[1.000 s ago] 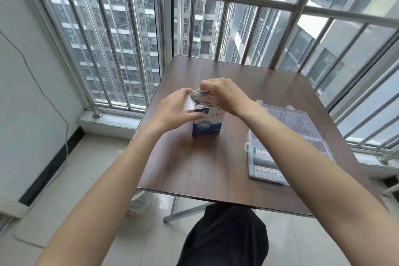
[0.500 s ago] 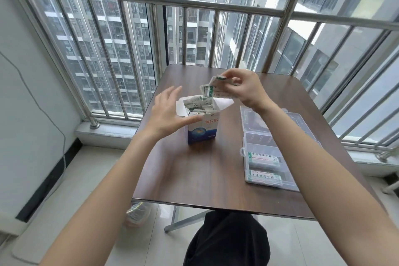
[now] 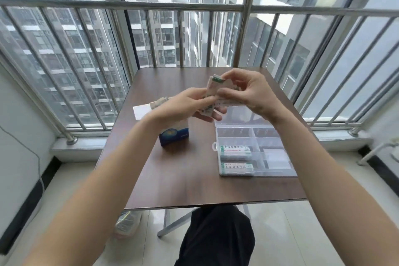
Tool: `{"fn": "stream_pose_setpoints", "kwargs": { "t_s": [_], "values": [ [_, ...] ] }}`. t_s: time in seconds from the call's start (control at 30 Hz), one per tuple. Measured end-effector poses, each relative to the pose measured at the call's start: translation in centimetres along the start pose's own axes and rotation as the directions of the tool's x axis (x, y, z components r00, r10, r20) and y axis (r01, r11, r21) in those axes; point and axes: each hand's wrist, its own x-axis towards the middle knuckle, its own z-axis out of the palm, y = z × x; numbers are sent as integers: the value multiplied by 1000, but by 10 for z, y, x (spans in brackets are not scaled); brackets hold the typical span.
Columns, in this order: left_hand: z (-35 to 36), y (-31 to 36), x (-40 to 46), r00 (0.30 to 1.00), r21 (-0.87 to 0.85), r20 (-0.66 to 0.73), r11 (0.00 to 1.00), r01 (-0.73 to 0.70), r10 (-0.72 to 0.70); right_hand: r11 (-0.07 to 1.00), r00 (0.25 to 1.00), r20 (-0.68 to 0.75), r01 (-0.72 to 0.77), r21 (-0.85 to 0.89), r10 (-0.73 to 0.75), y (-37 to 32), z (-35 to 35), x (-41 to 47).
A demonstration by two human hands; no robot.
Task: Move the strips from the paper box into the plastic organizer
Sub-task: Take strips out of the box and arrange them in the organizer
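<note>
Two hands now meet above the worktop (image 3: 194, 181), between the box (image 3: 173, 134) and the organizer (image 3: 254, 151). Half a second ago only the right hand (image 3: 248, 93) held the strips (image 3: 212, 89), just lifted out of the box, and the left hand (image 3: 183, 106) was spread open beside the box; one second ago both hands were at the mouth of the box. Now the left hand has left the box and come under the bunch, so its fingers (image 3: 216, 115) support and pinch the lower end, while the right fingers (image 3: 228, 76) are curled and pinch the upper end. The strips are therefore in the air, held by both hands, above the far edge of the organizer and touching neither container. The box stands alone on the worktop, flap open, and I cannot tell if more strips stay inside because the left wrist hides its mouth. The organizer lies open to the right of the box, and its two near left compartments already hold packs with green print; the other compartments look free. I judge that the lifting step is finished and the person is now sorting or straightening the bunch before placing it. Next the strips need to go down into a free compartment, and a loose bunch could spread or slip during this.
</note>
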Motion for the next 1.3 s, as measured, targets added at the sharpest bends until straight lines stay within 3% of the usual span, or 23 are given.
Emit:
{"fn": "stream_pose_setpoints", "kwargs": {
  "t_s": [0.1, 0.2, 0.33, 0.73, 0.87, 1.03, 1.3],
  "values": [
    [26, -19, 10, 995, -170, -101, 985, -10, -7, 986, 979, -179, -120, -118, 98, 8, -5, -24],
    [48, -40, 14, 990, -202, -130, 979, 18, -45, 964, 937, -230, -261, 42, 263, 21, -9, -56],
    [69, -58, 14, 987, -253, -122, 964, 76, -109, 939, 903, -268, -300, 165, 336, 40, -7, -89],
    [85, -77, 13, 951, -194, -272, 976, 96, -148, 897, 868, -266, -353, 266, 420, 62, 7, -119],
    [80, -75, 13, 971, -180, -175, 974, 134, -166, 902, 864, -280, -359, 242, 419, 66, 11, -116],
    [81, -68, 14, 985, -146, -41, 976, 159, -167, 876, 865, -251, -340, 341, 434, 68, 16, -112],
    [85, -68, 22, 961, -99, -243, 989, 108, -129, 888, 878, -268, -293, 354, 396, 58, 18, -106]
  ]
}}
